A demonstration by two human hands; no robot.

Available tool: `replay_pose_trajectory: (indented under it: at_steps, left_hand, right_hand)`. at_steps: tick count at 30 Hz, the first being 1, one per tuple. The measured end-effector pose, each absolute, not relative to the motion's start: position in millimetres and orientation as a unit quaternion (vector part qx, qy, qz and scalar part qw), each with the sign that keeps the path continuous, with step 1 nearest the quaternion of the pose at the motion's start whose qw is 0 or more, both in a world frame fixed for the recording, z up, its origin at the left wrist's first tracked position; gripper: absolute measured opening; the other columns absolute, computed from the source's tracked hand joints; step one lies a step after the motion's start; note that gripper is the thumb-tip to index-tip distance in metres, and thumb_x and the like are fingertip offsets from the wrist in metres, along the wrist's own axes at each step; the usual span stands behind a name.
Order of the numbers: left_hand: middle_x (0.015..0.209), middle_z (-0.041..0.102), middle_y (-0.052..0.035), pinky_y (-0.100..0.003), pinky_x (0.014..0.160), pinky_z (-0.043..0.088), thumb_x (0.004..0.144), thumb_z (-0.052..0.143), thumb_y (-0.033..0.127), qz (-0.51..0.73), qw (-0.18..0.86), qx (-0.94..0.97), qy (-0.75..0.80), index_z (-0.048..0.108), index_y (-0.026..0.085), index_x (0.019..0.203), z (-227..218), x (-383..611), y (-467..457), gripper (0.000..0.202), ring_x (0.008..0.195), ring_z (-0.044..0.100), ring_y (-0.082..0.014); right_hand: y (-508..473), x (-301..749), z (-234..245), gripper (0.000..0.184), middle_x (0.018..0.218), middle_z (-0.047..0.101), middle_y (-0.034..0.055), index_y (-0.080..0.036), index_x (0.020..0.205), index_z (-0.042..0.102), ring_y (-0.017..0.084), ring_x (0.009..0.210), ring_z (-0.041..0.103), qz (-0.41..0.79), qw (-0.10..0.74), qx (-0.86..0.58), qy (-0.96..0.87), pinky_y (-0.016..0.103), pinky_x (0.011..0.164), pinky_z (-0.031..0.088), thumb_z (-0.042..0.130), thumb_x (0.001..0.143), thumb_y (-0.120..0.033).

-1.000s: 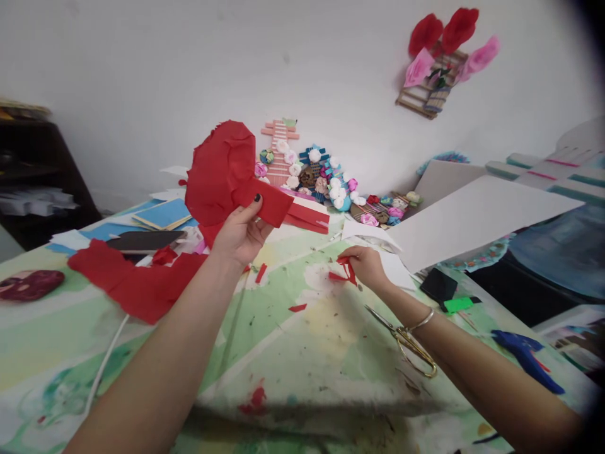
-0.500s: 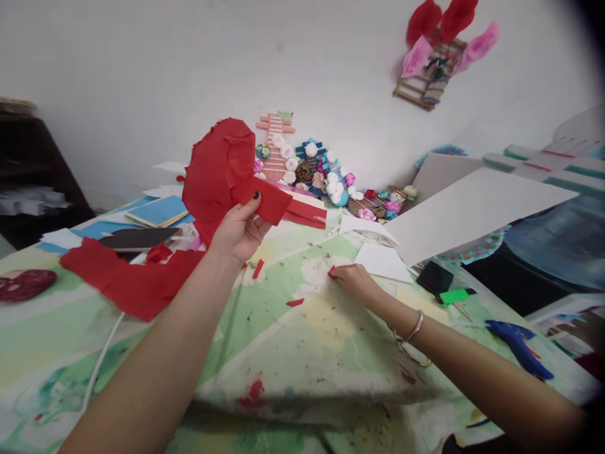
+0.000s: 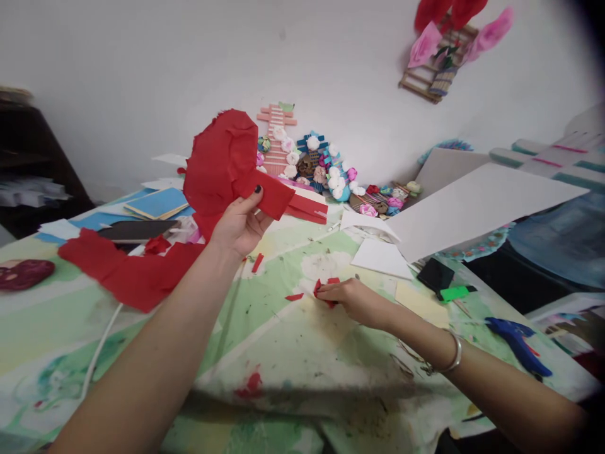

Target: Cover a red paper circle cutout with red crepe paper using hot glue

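My left hand (image 3: 243, 226) is raised over the table, its thumb and fingers pinching the narrow end of a large red crepe-paper piece (image 3: 220, 161). The piece has a broad, rounded, crinkled body with a ragged edge. Down at the tabletop, my right hand (image 3: 352, 299) has its fingers closed together on small red paper scraps (image 3: 318, 288). Beside those fingertips lies a loose red sliver (image 3: 294, 297), and another red strip (image 3: 258, 262) rests farther left. More red crepe paper (image 3: 137, 277) spreads out under and left of my left forearm.
A blue glue gun (image 3: 518, 345) lies at the right. Near it are a black box (image 3: 435, 275) and a green item (image 3: 454, 293). White boards (image 3: 491, 205) lean at the back right. Paper-flower crafts (image 3: 326, 167) line the wall. A dark red pouch (image 3: 26, 275) sits far left.
My right hand has shifted slightly left and toward me, and more red scraps now show around its fingertips. The left hand keeps its hold on the red crepe paper. The view has tilted slightly.
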State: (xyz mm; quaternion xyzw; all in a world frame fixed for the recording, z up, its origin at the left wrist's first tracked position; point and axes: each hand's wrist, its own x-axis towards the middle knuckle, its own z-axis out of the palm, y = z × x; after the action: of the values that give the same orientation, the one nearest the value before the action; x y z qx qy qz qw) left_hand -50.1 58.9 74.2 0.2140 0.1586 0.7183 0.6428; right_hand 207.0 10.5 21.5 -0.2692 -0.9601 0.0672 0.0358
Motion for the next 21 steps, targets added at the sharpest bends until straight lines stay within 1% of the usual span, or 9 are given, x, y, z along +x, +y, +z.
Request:
replay_pose_trajectory:
  at_steps: [1,3,5,9,13,16,18,19,21]
  left_hand:
    - [0.075,0.075,-0.0045,-0.017,0.068,0.058,0.091,0.052,0.01,0.717,0.643,0.216,0.159,0.065,0.011,0.107,73,-50,59,0.021,0.068,0.072,-0.0122]
    - [0.075,0.075,-0.0035,-0.018,0.068,0.058,0.091,0.052,0.009,0.716,0.644,0.218,0.162,0.065,0.013,0.106,72,-50,60,0.021,0.067,0.072,-0.0117]
    - [0.074,0.075,-0.003,-0.017,0.067,0.058,0.09,0.052,0.009,0.716,0.643,0.218,0.165,0.065,0.013,0.105,71,-50,60,0.02,0.065,0.071,-0.0111]
    - [0.076,0.075,-0.0034,-0.015,0.065,0.058,0.09,0.052,0.009,0.714,0.644,0.221,0.165,0.066,0.011,0.101,71,-50,60,0.017,0.065,0.071,-0.0104]
    - [0.076,0.075,-0.0039,-0.016,0.065,0.058,0.09,0.052,0.008,0.712,0.647,0.221,0.159,0.065,0.011,0.103,71,-49,60,0.019,0.068,0.072,-0.0114]
    - [0.077,0.075,-0.0039,-0.017,0.068,0.058,0.089,0.054,0.009,0.709,0.646,0.229,0.164,0.064,0.012,0.107,69,-49,61,0.021,0.07,0.072,-0.0124]
    - [0.077,0.075,-0.0039,-0.017,0.069,0.058,0.088,0.055,0.008,0.707,0.644,0.238,0.166,0.065,0.012,0.106,68,-49,61,0.02,0.07,0.072,-0.0119]
    - [0.078,0.075,-0.0039,-0.016,0.07,0.057,0.088,0.055,0.008,0.706,0.644,0.243,0.166,0.065,0.012,0.105,68,-49,61,0.02,0.07,0.072,-0.0116]
    - [0.078,0.075,-0.0038,-0.016,0.069,0.057,0.089,0.053,0.009,0.702,0.647,0.25,0.164,0.065,0.012,0.102,69,-49,60,0.018,0.07,0.072,-0.0114]
  right_hand:
    - [12,205,23,0.036,0.077,0.064,0.0035,-0.017,0.075,0.061,0.014,0.068,0.056,0.062,0.04,-0.265,-0.961,0.023,0.065,0.04,0.037,0.069,0.009]
    - [15,202,21,0.032,0.074,0.061,0.0039,-0.017,0.069,0.057,0.014,0.07,0.052,0.048,0.051,-0.264,-0.962,0.024,0.067,0.038,0.038,0.07,0.009]
    - [20,201,15,0.029,0.075,0.06,0.0054,-0.016,0.068,0.056,0.016,0.072,0.051,0.035,0.063,-0.267,-0.961,0.024,0.068,0.038,0.04,0.071,0.008]
    - [27,200,7,0.025,0.071,0.056,0.0053,-0.016,0.068,0.057,0.017,0.071,0.049,0.015,0.086,-0.282,-0.955,0.024,0.063,0.035,0.045,0.067,0.007]
    - [21,187,11,0.02,0.076,0.057,0.0066,-0.015,0.074,0.06,0.019,0.077,0.051,0.005,0.121,-0.299,-0.947,0.026,0.066,0.038,0.05,0.07,0.001]
    - [14,170,14,0.026,0.084,0.059,0.0064,-0.016,0.083,0.063,0.016,0.076,0.055,0.059,0.151,-0.311,-0.937,0.024,0.067,0.041,0.049,0.072,0.002]
    - [12,159,12,0.035,0.092,0.06,0.0061,-0.016,0.091,0.065,0.014,0.075,0.057,0.105,0.138,-0.309,-0.935,0.021,0.066,0.042,0.049,0.068,0.005]
    - [11,155,11,0.037,0.093,0.06,0.0059,-0.016,0.092,0.065,0.013,0.074,0.057,0.115,0.121,-0.303,-0.938,0.02,0.065,0.042,0.05,0.066,0.005]
    - [12,146,7,0.031,0.088,0.06,0.0058,-0.015,0.084,0.066,0.014,0.072,0.057,0.11,0.094,-0.293,-0.945,0.021,0.063,0.042,0.052,0.065,0.003]
